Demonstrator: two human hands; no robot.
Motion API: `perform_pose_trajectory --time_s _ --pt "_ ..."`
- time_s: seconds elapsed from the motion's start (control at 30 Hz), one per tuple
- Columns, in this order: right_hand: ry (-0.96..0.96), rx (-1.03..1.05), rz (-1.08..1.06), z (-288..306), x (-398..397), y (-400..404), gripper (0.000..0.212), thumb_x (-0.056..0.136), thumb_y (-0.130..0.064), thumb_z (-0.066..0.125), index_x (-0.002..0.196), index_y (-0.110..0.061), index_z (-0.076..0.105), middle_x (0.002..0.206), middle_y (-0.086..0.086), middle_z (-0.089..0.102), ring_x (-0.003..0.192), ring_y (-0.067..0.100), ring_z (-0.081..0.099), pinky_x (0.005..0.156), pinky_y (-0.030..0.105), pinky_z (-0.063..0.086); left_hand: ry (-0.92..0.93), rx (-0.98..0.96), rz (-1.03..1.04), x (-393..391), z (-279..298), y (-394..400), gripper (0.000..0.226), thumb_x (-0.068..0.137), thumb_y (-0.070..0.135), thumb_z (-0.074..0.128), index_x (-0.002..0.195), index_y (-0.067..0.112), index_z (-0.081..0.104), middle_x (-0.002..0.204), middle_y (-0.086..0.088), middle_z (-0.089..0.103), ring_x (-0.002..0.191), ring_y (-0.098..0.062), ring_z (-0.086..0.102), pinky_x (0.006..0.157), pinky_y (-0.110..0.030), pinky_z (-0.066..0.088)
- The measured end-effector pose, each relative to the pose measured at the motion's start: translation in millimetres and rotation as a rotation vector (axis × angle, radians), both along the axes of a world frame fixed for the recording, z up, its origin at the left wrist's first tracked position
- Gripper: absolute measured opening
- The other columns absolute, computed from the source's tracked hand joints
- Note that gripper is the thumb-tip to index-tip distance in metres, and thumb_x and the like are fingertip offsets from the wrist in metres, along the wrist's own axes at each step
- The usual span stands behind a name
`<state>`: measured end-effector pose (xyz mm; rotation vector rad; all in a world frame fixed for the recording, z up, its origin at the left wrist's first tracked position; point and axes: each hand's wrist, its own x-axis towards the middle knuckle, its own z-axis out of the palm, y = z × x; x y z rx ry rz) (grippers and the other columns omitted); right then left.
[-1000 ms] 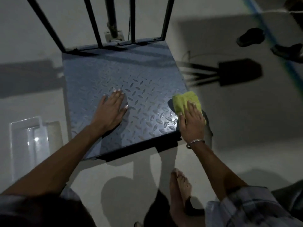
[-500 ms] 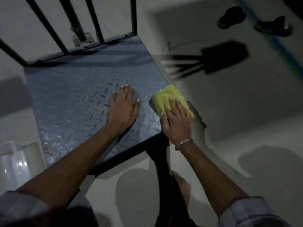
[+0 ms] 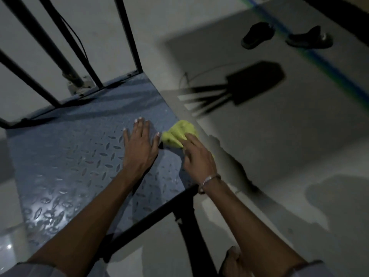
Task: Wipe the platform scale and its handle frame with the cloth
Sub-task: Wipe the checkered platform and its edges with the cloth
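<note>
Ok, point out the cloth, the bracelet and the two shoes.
cloth [image 3: 178, 131]: head view, middle of the bunched yellow-green fabric.
bracelet [image 3: 209, 179]: head view, metal band across the right wrist.
shoes [image 3: 257, 35]: head view, top of the nearer dark one on the floor.

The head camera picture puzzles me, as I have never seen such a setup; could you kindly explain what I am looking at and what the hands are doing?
The camera sits on a person's head and looks down at their own arms. The blue patterned metal plate is a platform scale standing on the floor; the dark bars at its far end are its handle frame. The left hand rests flat on the plate, fingers straight. The right hand, with a bracelet at the wrist, holds a yellow-green cloth at the plate's right edge; its exact grip is blurred. Two dark sandals lie on the floor beyond.
</note>
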<state>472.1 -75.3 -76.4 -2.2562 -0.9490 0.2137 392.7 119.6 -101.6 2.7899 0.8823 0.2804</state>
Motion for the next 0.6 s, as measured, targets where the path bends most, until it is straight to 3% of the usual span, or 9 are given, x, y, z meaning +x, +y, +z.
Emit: perform_pose_trajectory --time_s 0.07,0.13,0.2,0.27,0.33,0.4,0.5,0.6 --pt "0.074 0.018 0.023 6 22 25 0.060 0.086 -0.004 0.049 0.144 -0.018 0.056 0.159 0.011 0.041 0.135 0.032 0.051 0.101 0.041 0.051 0.006 0.011 0.015 4 2 -3 0.060 0.109 0.046 0.037 0.157 0.008 0.042 0.167 -0.013 0.035 0.156 -0.028 0.030 0.127 -0.056 0.015" --pt "0.126 0.041 -0.002 2 41 44 0.061 0.086 -0.001 0.051 0.144 -0.020 0.056 0.158 0.008 0.044 0.127 0.032 0.056 0.095 0.037 0.053 -0.075 0.038 0.026 9 5 1 0.049 0.110 0.039 0.046 0.144 0.005 0.058 0.155 -0.016 0.053 0.144 -0.032 0.048 0.120 -0.051 0.034" --pt "0.164 0.109 -0.045 -5 55 58 0.054 0.084 -0.006 0.050 0.135 -0.019 0.064 0.142 0.008 0.061 0.117 0.032 0.063 0.088 0.033 0.053 -0.188 0.083 0.054 21 12 14 0.036 0.109 0.031 0.048 0.115 0.004 0.071 0.123 -0.017 0.071 0.113 -0.037 0.066 0.096 -0.045 0.051" --pt "0.215 0.156 -0.137 -9 68 71 0.049 0.081 -0.010 0.047 0.123 -0.022 0.069 0.115 0.009 0.073 0.099 0.032 0.067 0.075 0.033 0.052 -0.201 0.082 0.109 42 17 29 0.037 0.110 0.034 0.045 0.104 0.005 0.068 0.110 -0.016 0.068 0.101 -0.038 0.063 0.086 -0.045 0.048" --pt "0.309 0.198 -0.389 -6 90 83 0.043 0.081 -0.008 0.047 0.114 -0.021 0.070 0.098 0.012 0.073 0.088 0.035 0.067 0.066 0.033 0.049 -0.122 0.060 0.118 64 13 37 0.045 0.110 0.041 0.044 0.129 0.004 0.062 0.137 -0.021 0.060 0.125 -0.039 0.055 0.104 -0.049 0.045" --pt "0.382 0.267 -0.549 -4 118 97 0.033 0.082 -0.010 0.048 0.109 -0.016 0.066 0.097 0.015 0.071 0.088 0.037 0.065 0.068 0.036 0.048 -0.050 0.031 0.092 72 5 40 0.058 0.110 0.049 0.039 0.149 0.006 0.050 0.156 -0.022 0.047 0.142 -0.038 0.045 0.117 -0.054 0.037" --pt "0.528 0.394 -0.405 -4 155 137 0.032 0.084 -0.016 0.046 0.109 -0.020 0.065 0.098 0.010 0.072 0.090 0.032 0.067 0.076 0.041 0.056 -0.022 -0.002 0.092 72 5 42 0.062 0.110 0.052 0.036 0.157 0.011 0.040 0.164 -0.018 0.039 0.149 -0.034 0.037 0.123 -0.054 0.030" --pt "0.739 0.433 -0.284 -12 188 190 0.039 0.090 -0.016 0.047 0.124 -0.029 0.063 0.107 0.002 0.072 0.094 0.023 0.068 0.089 0.042 0.059 0.001 -0.030 0.131 73 7 38 0.062 0.110 0.053 0.036 0.161 0.017 0.034 0.169 -0.011 0.030 0.155 -0.027 0.029 0.128 -0.050 0.024"
